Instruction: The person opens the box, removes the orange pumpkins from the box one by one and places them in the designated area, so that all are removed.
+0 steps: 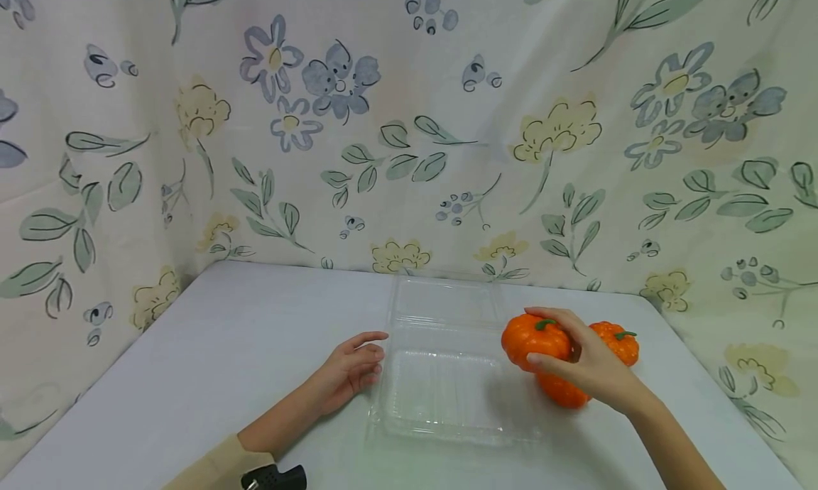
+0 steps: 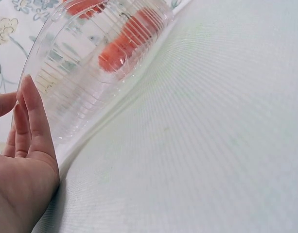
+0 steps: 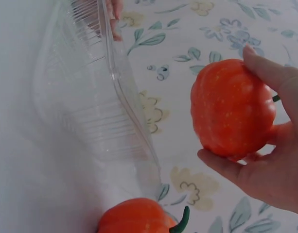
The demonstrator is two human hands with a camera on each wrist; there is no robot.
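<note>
My right hand (image 1: 543,337) grips an orange pumpkin (image 1: 533,336) with a green stem, lifted just off the table by the right edge of a clear plastic clamshell container (image 1: 447,433). In the right wrist view the pumpkin (image 3: 231,109) sits between thumb and curled fingers of that hand (image 3: 225,102), beside the container's ribbed wall (image 3: 95,97). My left hand (image 1: 377,351) lies on the table with relaxed fingers against the container's left side. In the left wrist view its straight fingers (image 2: 32,111) rest at the container's wall (image 2: 90,63).
Two more orange pumpkins sit on the white table to the right: one (image 1: 616,341) behind my right hand, one (image 1: 562,392) under it, also low in the right wrist view (image 3: 134,217). Floral cloth (image 1: 409,121) walls the table at back and sides.
</note>
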